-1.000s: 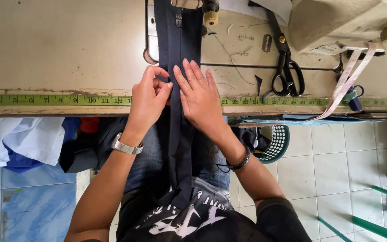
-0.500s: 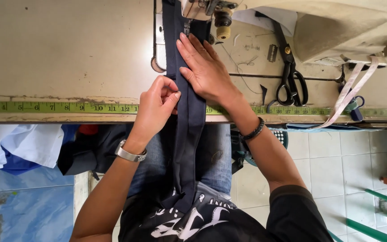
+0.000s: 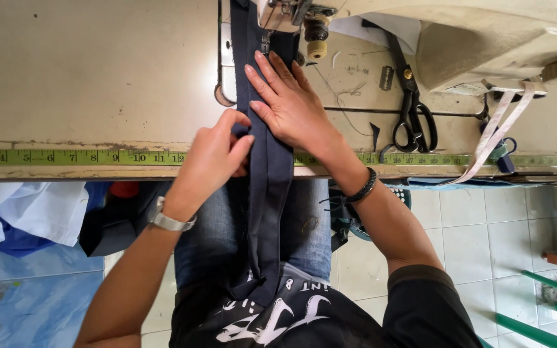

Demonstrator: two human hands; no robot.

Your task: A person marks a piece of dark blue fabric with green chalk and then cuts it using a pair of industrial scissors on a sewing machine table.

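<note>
A long strip of dark navy fabric (image 3: 269,193) runs from my lap up over the table edge to the needle of a sewing machine (image 3: 485,38). My left hand (image 3: 211,161) pinches the strip's left edge at the table's front edge, next to the green tape measure (image 3: 66,156) fixed along it. My right hand (image 3: 291,106) lies flat on the fabric, fingers spread and pointing toward the presser foot (image 3: 267,44).
Black scissors (image 3: 412,113) lie on the table right of my right hand. A loose tape measure (image 3: 494,138) hangs off the machine's right side. White and blue cloth (image 3: 27,212) hangs under the table at left. Tiled floor lies below.
My right hand slid forward along the fabric toward the needle. My left hand stayed at the table edge and closed into a pinch on the strip.
</note>
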